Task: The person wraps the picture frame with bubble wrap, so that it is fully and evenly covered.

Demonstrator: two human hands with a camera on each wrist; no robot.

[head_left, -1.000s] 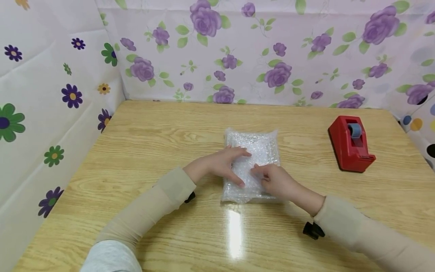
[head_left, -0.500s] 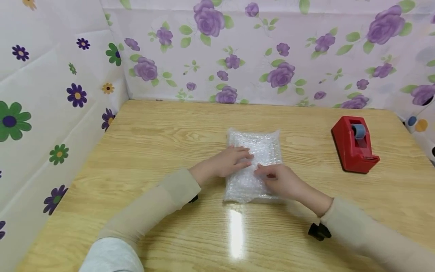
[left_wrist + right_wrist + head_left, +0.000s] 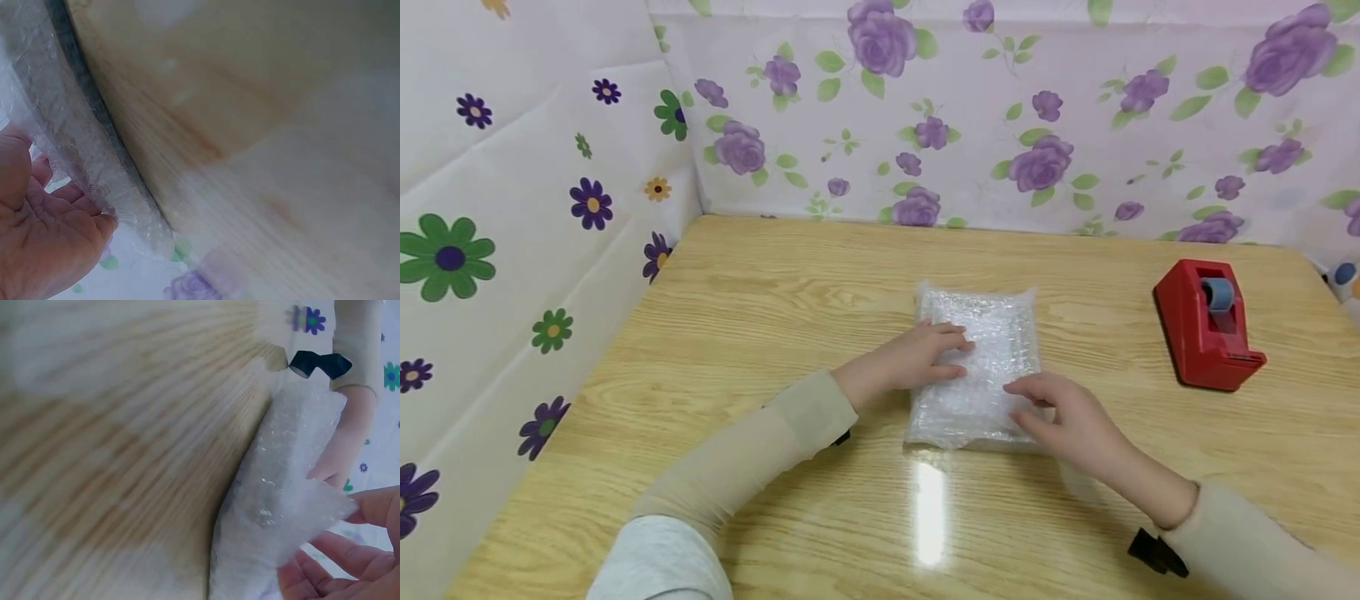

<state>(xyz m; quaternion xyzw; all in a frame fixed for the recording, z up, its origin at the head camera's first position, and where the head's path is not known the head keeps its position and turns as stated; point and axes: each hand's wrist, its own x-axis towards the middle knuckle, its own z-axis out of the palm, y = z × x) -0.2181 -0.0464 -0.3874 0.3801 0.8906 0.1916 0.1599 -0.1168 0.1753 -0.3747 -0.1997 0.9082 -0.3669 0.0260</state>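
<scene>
A flat package wrapped in clear bubble wrap [image 3: 988,321] lies near the middle of the table. My left hand [image 3: 921,358] rests on its left part, fingers spread and reaching over the top. At the package's right side, my right hand [image 3: 1078,425] has its thumb and index finger apart, fingertips over the wrap. In the right wrist view, a loose flap of the wrap [image 3: 312,515] stands up at the right fingertips. From low at the left side, the left wrist view shows the wrap's edge [image 3: 81,137] beside the left hand.
A red tape dispenser [image 3: 1206,333] holding a blue-grey roll of tape [image 3: 1219,294] stands at the right on the wooden table [image 3: 790,283]. Flower-printed sheets [image 3: 850,108] hang behind the table and along its left side.
My right hand has drawn back to the right and its fingers have opened from a tight curl. My left thumb has moved in closer to the fingers. The package looks unmoved on the table.
</scene>
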